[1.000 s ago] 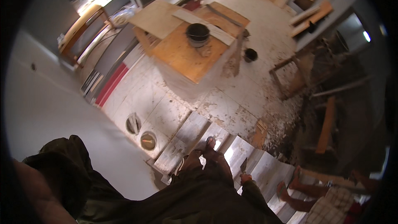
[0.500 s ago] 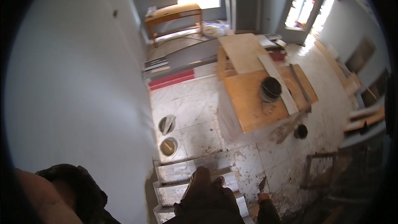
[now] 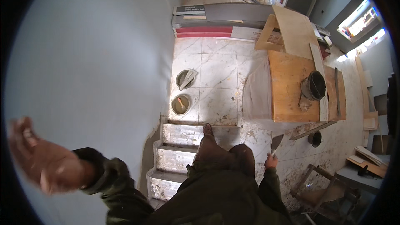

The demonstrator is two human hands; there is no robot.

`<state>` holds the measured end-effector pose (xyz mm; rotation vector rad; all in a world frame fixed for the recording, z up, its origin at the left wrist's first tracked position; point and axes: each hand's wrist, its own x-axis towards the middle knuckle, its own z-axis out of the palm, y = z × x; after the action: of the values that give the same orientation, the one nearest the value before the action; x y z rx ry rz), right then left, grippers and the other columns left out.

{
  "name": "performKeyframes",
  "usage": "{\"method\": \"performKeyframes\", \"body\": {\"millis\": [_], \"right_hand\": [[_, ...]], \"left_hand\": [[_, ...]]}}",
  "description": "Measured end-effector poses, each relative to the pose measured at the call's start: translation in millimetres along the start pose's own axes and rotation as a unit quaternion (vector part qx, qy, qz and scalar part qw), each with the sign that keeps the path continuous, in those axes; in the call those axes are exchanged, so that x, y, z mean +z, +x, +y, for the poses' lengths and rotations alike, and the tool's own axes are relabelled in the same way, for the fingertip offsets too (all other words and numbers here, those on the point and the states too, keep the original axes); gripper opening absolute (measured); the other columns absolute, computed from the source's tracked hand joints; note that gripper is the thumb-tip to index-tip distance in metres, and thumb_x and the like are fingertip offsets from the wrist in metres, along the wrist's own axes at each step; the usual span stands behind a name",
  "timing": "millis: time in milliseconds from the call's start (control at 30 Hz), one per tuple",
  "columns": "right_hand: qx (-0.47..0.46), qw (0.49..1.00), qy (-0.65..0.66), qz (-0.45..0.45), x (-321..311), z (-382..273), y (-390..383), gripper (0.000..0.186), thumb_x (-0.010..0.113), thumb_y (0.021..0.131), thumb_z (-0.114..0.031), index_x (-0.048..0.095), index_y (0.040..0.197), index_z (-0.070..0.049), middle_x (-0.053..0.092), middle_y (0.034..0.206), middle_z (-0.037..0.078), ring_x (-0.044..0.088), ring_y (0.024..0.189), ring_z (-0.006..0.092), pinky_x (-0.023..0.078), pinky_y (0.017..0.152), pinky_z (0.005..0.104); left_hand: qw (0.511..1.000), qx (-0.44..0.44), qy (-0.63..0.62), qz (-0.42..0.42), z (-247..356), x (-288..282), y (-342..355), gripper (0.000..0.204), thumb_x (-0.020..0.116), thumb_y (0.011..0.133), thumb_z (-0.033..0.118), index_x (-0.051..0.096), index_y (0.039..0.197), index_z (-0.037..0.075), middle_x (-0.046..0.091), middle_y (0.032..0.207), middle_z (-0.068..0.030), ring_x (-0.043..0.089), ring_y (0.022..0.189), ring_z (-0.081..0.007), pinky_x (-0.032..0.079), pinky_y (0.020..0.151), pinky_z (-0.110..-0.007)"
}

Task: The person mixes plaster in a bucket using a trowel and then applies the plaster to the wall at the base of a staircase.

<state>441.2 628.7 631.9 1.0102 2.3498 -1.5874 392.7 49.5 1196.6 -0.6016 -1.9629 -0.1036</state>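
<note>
My right hand is closed around the handle of a trowel; its flat blade points away from me, above the stained tiled floor. My left hand is raised at the far left, close to the pale blue-grey wall. It is somewhat blurred, with the thumb apart from the loosely bent fingers and nothing seen in it. Below me are the steps, and one of my shoes shows near the top edge of one. At the foot of the wall stand two buckets, one with a wooden-handled tool in it.
A wooden table with plastic sheeting on its side carries a black bucket and a long board. Another black bucket stands on the floor. Long panels lie across the far side. A wooden frame is at lower right.
My view has swung down and toward the right, so the steps and buckets show more fully. My left hand has come farther into view, its fingers now visible. The trowel stays in my right hand.
</note>
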Motion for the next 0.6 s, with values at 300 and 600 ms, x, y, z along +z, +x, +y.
{"method": "performKeyframes", "body": {"millis": [300,600], "right_hand": [[0.016,0.971,0.233,0.054,107,-113,84,0.02,0.067,0.078,-0.018,0.051,0.083,-0.006,0.047,0.055,-0.001,0.043,0.041,0.0086,0.034,0.036,0.024],[-0.037,0.955,0.24,0.169,134,-125,229,0.021,0.064,0.079,-0.016,0.056,0.09,-0.001,0.057,0.064,0.006,0.052,0.049,0.0123,0.043,0.043,0.0265]], "left_hand": [[0.746,-0.607,-0.045,-0.272,47,218,-397,0.037,0.065,0.08,0.025,0.059,0.099,-0.005,0.054,0.081,-0.0144,0.048,0.071,-0.0245,0.042,0.068,-0.036],[0.461,-0.706,-0.252,-0.475,114,328,-558,0.041,0.06,0.079,0.034,0.063,0.097,-0.002,0.064,0.096,-0.0165,0.061,0.088,-0.0252,0.048,0.076,-0.042]]}}
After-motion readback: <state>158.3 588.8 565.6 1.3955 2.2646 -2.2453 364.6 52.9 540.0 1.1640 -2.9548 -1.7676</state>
